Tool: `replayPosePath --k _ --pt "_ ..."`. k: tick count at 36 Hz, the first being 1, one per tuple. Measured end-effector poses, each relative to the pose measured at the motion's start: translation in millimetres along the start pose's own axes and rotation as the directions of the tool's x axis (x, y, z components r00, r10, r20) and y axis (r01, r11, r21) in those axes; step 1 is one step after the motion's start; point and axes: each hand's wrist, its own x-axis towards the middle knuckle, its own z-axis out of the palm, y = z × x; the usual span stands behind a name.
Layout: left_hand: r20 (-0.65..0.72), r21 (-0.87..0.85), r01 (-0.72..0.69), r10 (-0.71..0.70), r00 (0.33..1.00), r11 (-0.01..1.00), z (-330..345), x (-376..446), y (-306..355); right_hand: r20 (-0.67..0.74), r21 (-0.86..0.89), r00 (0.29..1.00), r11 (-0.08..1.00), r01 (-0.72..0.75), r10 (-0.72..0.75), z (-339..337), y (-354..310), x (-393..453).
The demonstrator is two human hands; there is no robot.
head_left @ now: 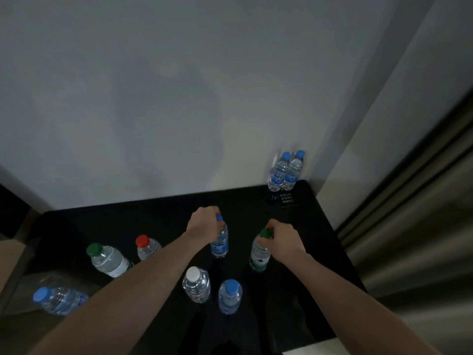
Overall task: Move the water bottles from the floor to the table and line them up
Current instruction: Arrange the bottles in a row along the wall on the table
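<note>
On the black table my left hand grips the top of a blue-capped water bottle that stands upright. My right hand grips the neck of a green-capped bottle, also upright. Nearer me stand a white-capped bottle and a blue-capped bottle. To the left are a red-capped bottle and a larger green-capped bottle. Another blue-capped bottle is at the far left, near the table's edge. A pair of blue-capped bottles stands in the far right corner.
A pale wall runs behind the table. A small dark card with white text lies beside the corner bottles. A grey curtain or panel hangs to the right of the table.
</note>
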Motion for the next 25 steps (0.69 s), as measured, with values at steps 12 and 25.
replayPosePath --k 12,25 --pt "-0.032 -0.092 0.176 -0.180 0.983 0.980 -4 -1 -3 0.110 -0.013 0.982 0.988 0.154 -0.151 -16 2 31" --pt "-0.008 -0.185 0.196 -0.201 0.980 0.963 7 9 15 0.204 -0.090 0.900 0.908 0.410 -0.386 -29 18 71"
